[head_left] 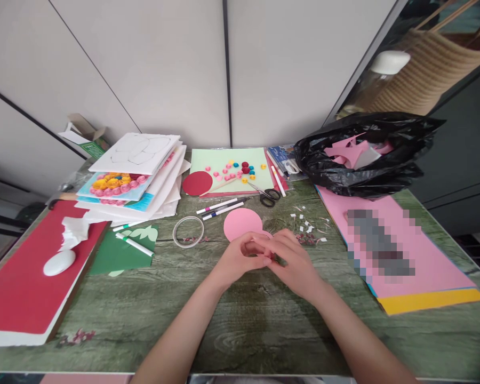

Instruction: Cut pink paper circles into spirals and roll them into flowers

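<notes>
My left hand [237,260] and my right hand [295,262] meet over the near middle of the table. Between their closed fingertips is a small piece of pink paper [268,234], mostly hidden by the fingers, so its full shape cannot be made out. Just beyond my left hand lies a pink paper circle [242,223], flat on the tabletop. Farther back, black-handled scissors [269,197] rest near several small rolled paper flowers [245,168] in pink, red, yellow and blue on a pale green sheet [200,160]. A red paper circle [197,183] overlaps that sheet's left edge.
Left: stacked white sheets with paper flowers [144,152], green paper [124,256], a red sheet [20,282] bearing a white oval object [60,262]. A tape roll [188,246] and markers [223,208] lie mid-table. Right: a black scrap bag [324,176], pink sheets [436,261].
</notes>
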### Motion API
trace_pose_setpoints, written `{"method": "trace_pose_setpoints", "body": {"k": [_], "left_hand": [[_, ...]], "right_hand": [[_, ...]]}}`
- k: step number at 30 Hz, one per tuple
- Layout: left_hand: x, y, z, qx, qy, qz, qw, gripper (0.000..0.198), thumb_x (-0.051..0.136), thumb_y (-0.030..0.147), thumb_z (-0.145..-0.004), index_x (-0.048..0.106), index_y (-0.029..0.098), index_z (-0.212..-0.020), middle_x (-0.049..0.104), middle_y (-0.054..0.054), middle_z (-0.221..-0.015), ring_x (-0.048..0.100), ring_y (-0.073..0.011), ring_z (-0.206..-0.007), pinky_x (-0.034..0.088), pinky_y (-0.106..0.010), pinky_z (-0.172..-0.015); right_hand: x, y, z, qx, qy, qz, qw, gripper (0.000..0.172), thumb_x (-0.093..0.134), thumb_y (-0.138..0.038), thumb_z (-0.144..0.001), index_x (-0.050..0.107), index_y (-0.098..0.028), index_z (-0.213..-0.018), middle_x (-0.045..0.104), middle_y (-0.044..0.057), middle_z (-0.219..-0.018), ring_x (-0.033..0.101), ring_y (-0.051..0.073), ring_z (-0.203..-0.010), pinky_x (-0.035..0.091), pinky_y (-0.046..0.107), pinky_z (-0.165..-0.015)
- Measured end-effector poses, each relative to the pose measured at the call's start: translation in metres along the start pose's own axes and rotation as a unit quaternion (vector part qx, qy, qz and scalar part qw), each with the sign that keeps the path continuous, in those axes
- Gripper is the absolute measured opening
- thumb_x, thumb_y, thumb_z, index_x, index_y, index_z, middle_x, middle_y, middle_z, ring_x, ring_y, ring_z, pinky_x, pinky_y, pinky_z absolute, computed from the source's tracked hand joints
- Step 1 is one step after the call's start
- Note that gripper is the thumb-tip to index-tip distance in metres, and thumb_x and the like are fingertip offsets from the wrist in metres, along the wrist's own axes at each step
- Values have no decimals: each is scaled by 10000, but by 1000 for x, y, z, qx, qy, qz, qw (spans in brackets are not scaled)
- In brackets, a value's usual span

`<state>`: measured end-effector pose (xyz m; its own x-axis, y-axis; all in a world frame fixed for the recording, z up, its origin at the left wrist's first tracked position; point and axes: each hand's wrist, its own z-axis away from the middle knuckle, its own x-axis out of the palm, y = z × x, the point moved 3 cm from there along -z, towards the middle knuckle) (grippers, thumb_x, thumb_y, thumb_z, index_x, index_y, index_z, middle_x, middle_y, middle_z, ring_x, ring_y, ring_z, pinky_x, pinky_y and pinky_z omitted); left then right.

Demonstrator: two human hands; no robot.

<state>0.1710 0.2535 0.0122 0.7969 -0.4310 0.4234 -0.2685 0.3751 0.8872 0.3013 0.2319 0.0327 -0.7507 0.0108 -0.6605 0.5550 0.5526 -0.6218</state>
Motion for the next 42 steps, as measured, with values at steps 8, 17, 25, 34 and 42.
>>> {"method": "trace_pose_setpoints", "body": {"k": [8, 17, 25, 34, 42], "left_hand": [[-5, 1, 0, -5, 24, 38, 999, 359, 739, 166, -629, 613, 189, -964, 641, -16, -811, 598, -145, -798, 454, -278, -753], [-8, 3, 0, -2, 39, 33, 999, 349, 744, 145, -618, 620, 185, -942, 646, -9, -824, 589, -124, -761, 456, -243, -703], [-4, 8, 2, 4, 25, 34, 999, 309, 715, 219, -667, 601, 163, -948, 649, -53, -865, 597, -177, -834, 451, -284, -736], [-4, 7, 1, 1, 20, 19, 1000, 248, 666, 266, -712, 610, 149, -923, 633, -50, -829, 574, -169, -801, 424, -301, -775], [2, 4, 0, 12, 3, 8, 1000, 229, 736, 203, -629, 601, 151, -806, 591, -2, -760, 541, -123, -730, 414, -253, -717]], "right_hand": [[-4, -3, -2, -14, 23, 7, 1000, 367, 558, -136, -832, 545, -292, -1164, 654, 14, -905, 517, 179, -907, 436, 353, -807], [0, -1, 0, 1, -12, 13, 1000, 414, 487, -126, -862, 499, -314, -1230, 617, 43, -1008, 521, 184, -983, 436, 379, -842], [-2, 1, 0, 50, 23, -11, 998, 414, 560, -153, -823, 528, -311, -1205, 643, 20, -872, 529, 180, -891, 464, 342, -792], [-2, -1, -1, 44, 25, -29, 998, 444, 563, -125, -809, 523, -307, -1211, 617, 3, -760, 517, 181, -826, 451, 346, -769], [0, 0, -1, 44, 6, -28, 999, 459, 548, -82, -791, 527, -294, -1198, 609, 3, -789, 504, 184, -838, 434, 348, -787]]}}
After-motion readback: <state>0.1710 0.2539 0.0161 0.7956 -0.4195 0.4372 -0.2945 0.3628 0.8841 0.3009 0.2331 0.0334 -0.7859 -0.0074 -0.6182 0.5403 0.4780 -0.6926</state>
